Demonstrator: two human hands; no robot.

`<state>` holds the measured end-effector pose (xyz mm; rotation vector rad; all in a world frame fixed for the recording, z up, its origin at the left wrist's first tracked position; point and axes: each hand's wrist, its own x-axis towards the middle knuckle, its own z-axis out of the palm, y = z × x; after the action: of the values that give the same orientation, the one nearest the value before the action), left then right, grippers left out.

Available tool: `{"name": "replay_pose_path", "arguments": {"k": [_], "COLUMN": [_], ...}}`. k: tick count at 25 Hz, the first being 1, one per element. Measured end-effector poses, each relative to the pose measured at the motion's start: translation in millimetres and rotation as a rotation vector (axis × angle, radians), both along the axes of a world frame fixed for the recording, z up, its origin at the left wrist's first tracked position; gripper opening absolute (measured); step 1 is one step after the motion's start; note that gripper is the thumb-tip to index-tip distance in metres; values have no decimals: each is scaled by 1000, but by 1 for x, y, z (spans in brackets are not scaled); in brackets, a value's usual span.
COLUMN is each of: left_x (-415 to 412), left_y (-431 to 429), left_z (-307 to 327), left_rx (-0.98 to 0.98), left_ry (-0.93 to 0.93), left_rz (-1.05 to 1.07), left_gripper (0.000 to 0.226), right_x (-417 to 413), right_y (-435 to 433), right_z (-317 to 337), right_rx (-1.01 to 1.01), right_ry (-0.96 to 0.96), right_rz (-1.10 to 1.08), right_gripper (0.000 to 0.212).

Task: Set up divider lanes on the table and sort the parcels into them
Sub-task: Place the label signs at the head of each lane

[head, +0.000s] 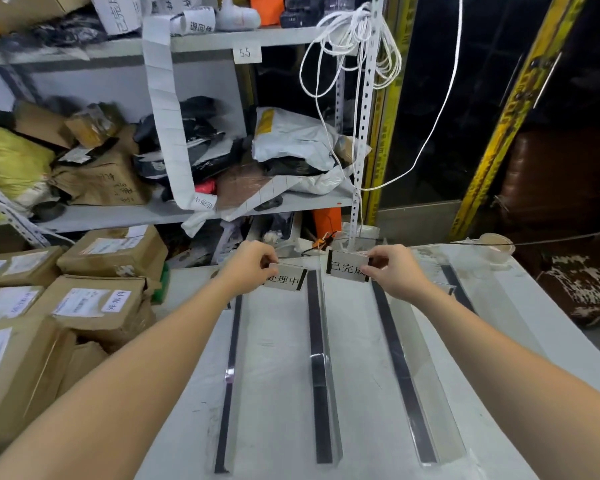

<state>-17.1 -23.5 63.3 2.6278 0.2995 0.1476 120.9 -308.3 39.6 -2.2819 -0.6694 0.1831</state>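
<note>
the lane set-up looks nearly finished; the sorting is not begun. on the white table (278, 358) lie clear dividers with black strips, running away from the person: a left divider (227, 375), a middle divider (321, 375), a right divider (409, 375), and what seems to be a fourth divider (456, 282) further right, partly hidden behind the right forearm. the lanes between them hold no parcels.

the left hand (248, 268) pinches a white label card (288, 280) between thumb and curled fingers at the far end of the lane between the left and middle dividers, the card low over the table. the right hand (395, 271) pinches a second label card (347, 266) the same way, held upright at the far end of the next lane, between the middle and right dividers.

the cardboard parcels (97, 303) sit stacked just left of the table, off its top, each with a white label. more bagged parcels crowd the metal shelf (291, 206) behind.

by my judgement, the two cards remain to be placed as lane markers, and after that every parcel remains to be sorted.
</note>
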Motion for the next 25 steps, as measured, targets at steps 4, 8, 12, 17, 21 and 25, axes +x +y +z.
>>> {"name": "replay_pose_path", "arguments": {"k": [4, 8, 12, 17, 21, 25], "left_x": [19, 47, 70, 87, 95, 100], "left_y": [5, 10, 21, 39, 45, 50], "left_z": [-36, -73, -100, -124, -140, -144], "left_rx": [31, 58, 46, -4, -32, 33], "left_ry": [63, 84, 131, 219, 257, 316], "left_rz": [27, 27, 49, 80, 57, 60], "left_gripper": [4, 4, 4, 9, 10, 15], "right_x": [16, 31, 47, 56, 60, 66], "right_y": [-6, -8, -5, 8, 16, 23], "right_z": [-24, -45, -59, -73, -79, -78], "right_rx": [-17, -78, -128, -174, -188, -186], "right_ry": [36, 72, 104, 131, 142, 155], "right_rz": [0, -56, -76, -102, -136, -126], "right_gripper": [5, 5, 6, 7, 10, 8]}}
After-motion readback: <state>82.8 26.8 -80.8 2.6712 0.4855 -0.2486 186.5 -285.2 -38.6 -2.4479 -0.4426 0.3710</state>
